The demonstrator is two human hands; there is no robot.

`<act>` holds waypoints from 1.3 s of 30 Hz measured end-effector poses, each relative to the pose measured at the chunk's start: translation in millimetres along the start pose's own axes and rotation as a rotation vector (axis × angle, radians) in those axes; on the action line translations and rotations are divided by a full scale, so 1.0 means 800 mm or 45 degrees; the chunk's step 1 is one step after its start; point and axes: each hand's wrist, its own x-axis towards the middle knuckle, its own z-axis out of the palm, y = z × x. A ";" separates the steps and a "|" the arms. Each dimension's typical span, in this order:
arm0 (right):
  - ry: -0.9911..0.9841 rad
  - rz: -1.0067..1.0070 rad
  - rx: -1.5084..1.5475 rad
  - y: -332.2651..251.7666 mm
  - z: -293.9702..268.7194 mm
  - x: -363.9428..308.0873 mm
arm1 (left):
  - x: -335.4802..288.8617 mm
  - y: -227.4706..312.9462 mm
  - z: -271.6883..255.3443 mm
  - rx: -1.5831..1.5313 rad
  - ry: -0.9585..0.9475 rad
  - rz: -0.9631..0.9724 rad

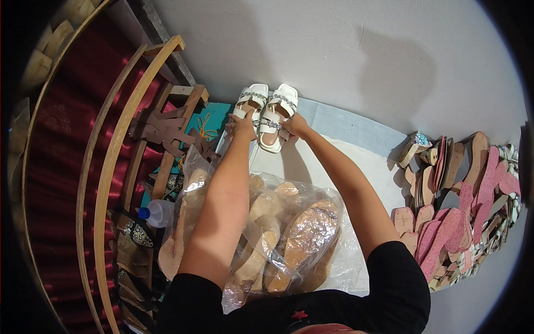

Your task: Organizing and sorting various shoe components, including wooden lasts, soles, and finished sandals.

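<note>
Both my arms reach forward over the white tabletop [334, 153] toward the wall. My left hand [242, 124] is closed on a white sandal [255, 92] with straps trimmed in grey, sparkling pieces. A matching white sandal [271, 143] is in my right hand [296, 126], which grips its side. The two sandals stand side by side, toes pointing at the wall; I cannot tell whether they touch the table. Below my forearms lies a clear plastic bag [311, 222] with several tan shoe lasts or soles inside.
Stacked pink, brown and patterned soles [456, 217] crowd the right side. At left are a wooden rack [111, 167] before dark red cloth [61, 156], brown cut pieces [161, 129], and a clear bottle with a blue cap [158, 214]. A grey wall [334, 50] bounds the far side.
</note>
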 end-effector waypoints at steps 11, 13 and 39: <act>0.009 -0.043 0.082 -0.024 0.002 -0.017 | 0.013 -0.024 0.004 -0.161 0.021 0.117; -0.126 -0.091 0.016 -0.013 -0.002 -0.005 | 0.009 -0.017 0.001 -0.153 0.032 0.083; 0.290 -0.166 0.255 0.126 -0.366 -0.402 | -0.359 0.353 -0.060 0.124 -0.339 1.231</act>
